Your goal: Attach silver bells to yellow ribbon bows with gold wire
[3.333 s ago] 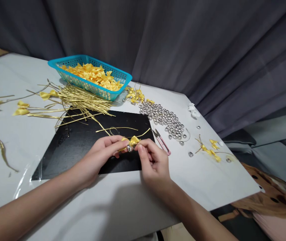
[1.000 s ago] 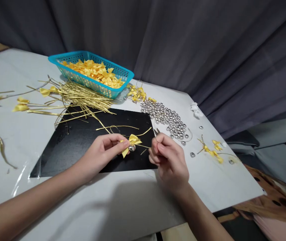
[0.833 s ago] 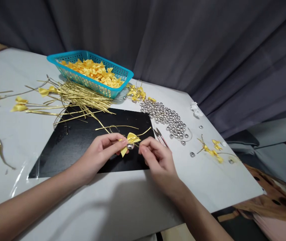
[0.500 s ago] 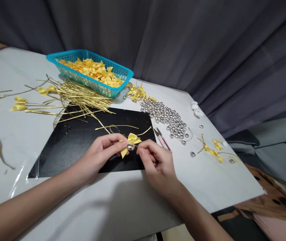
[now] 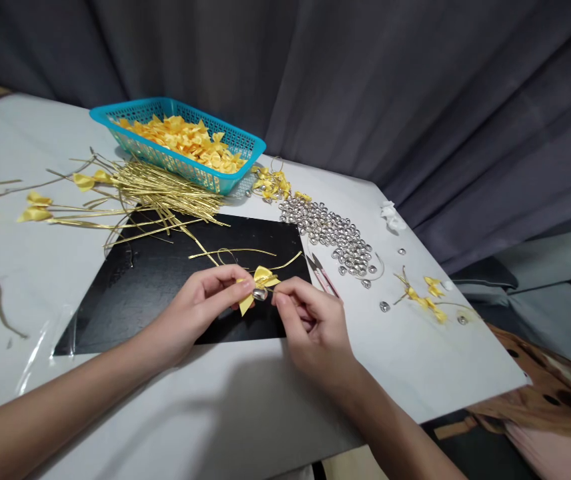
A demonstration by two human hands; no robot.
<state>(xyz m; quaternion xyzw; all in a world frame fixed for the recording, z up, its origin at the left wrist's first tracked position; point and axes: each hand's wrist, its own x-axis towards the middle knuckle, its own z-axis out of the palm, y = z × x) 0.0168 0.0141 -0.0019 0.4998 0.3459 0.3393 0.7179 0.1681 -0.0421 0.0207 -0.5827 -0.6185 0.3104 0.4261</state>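
My left hand [image 5: 215, 293] pinches a yellow ribbon bow [image 5: 264, 275] between thumb and fingers, above the black mat. At the middle of the bow sits a shiny silver bead [image 5: 260, 294]. My right hand [image 5: 310, 313] is closed just to the right, its thumb and forefinger pinching a thin gold wire [image 5: 272, 291] that runs to the bow. The other fingers of the right hand are curled under. My left fingertips and the thumb partly cover the bow's left side.
Behind the black mat [image 5: 130, 293] lie a bundle of gold twist ties [image 5: 165, 190] and a blue basket [image 5: 255, 145] of yellow bows. Right of it are pink-handled thread snips [image 5: 323, 275], a pile of silver beads [image 5: 330, 233] and loose bows [image 5: 425, 302]. A grey curtain [image 5: 315, 87] hangs behind.
Both hands keep their grip on the bow and the wire. The bow and bead have tilted very slightly; the view has shifted a little.
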